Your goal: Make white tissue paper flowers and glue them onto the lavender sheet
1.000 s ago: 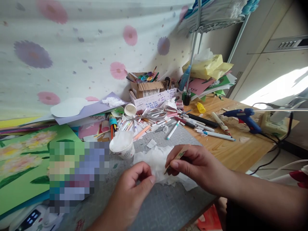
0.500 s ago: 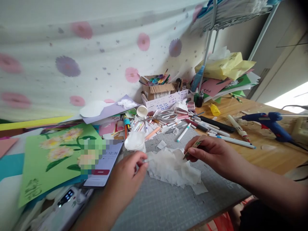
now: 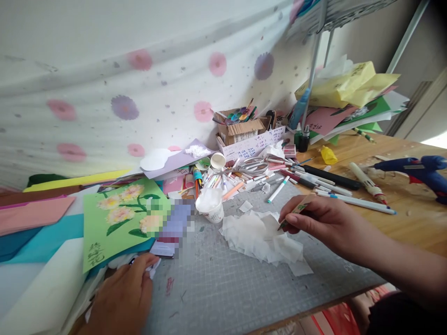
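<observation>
My right hand (image 3: 307, 218) pinches a small flat tan strip (image 3: 299, 207) with green print; its exact kind is unclear. The strip's lower end is at a spread of overlapping white thin paper pieces (image 3: 258, 237) on the grey cutting mat (image 3: 209, 288). Behind the paper stands a white paper cup (image 3: 211, 211) holding something white. At the lower left, my left hand (image 3: 122, 295) lies over a white device (image 3: 153, 267), covering most of it. Its fingertips are partly hidden, so I cannot see whether they grip the device.
A green sheet with paper flowers (image 3: 125, 214) and a phone (image 3: 174, 228) lie left of the mat. Scattered markers (image 3: 279, 188), scissors (image 3: 254, 166) and a cardboard box (image 3: 240, 132) stretch along the back. The blue glue gun (image 3: 412, 167) rests on the wooden tabletop at right.
My left hand has moved from beside the white paper down and left onto the white device. The view has swung left. My right hand still holds the strip at the paper.
</observation>
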The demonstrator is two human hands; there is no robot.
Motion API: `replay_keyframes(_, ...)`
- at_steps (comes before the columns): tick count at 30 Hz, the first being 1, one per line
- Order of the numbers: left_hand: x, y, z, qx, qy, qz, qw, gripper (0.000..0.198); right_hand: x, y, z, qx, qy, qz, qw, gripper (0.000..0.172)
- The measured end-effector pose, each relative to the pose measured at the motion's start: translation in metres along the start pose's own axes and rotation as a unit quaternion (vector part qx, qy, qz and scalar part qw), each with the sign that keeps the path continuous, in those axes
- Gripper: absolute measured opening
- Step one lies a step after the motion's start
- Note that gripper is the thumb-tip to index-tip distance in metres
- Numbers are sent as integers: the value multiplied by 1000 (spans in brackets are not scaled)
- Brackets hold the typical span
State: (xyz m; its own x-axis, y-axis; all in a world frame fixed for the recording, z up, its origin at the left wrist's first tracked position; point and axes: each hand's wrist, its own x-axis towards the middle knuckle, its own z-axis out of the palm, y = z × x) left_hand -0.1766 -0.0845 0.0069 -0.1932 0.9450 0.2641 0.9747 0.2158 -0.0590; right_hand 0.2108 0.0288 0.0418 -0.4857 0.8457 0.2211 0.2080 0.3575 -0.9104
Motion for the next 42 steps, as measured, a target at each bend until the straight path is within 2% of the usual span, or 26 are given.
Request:
replay_keyframes(5, 11, 10, -6, 34, -38, 26, 998, 26, -5, -5, 1, -29, -18, -19, 999, 25)
replay_keyframes(9, 18, 15, -9, 48, -60, 39, 996, 28, -9, -6, -3, -35, -8, -21, 999, 25)
replay_keyframes(12, 27, 16, -9, -7, -78, 34, 996, 32, -12, -5, -6, -34, -5, -17, 999, 25)
replay_keyframes(15, 37, 19, -12, -73, -60, 35, 995, 34, -14, -4, -7, -34, -1, -13, 999, 26)
replay_keyframes(18, 46, 24, -17, -91, -42, 48, 994, 34, -14, -5, -8, -35, -2, -11, 999, 25)
replay_keyframes(28, 63, 40, -19, -43, -77, 60, 994, 34, -20, -5, -13, -24, -4, -21, 999, 22)
replay_keyframes(34, 67, 37, -15, -23, -109, 46, 993, 31, -21, -4, -15, -28, -4, -15, 999, 23)
replay_keyframes(36, 68, 37, -15, -31, -99, 45, 994, 31, -22, -4, -16, -26, -2, -13, 1000, 22)
replay_keyframes(38, 66, 43, -18, -42, -65, 38, 996, 30, -23, -4, -16, -20, 1, -11, 1000, 22)
replay_keyframes(40, 59, 61, -26, -71, -21, 49, 996, 27, -23, -5, -16, -12, 4, -5, 1000, 23)
replay_keyframes(42, 48, 89, -36, -145, 10, 131, 981, 18, -21, -6, -13, -5, 2, 1, 1000, 24)
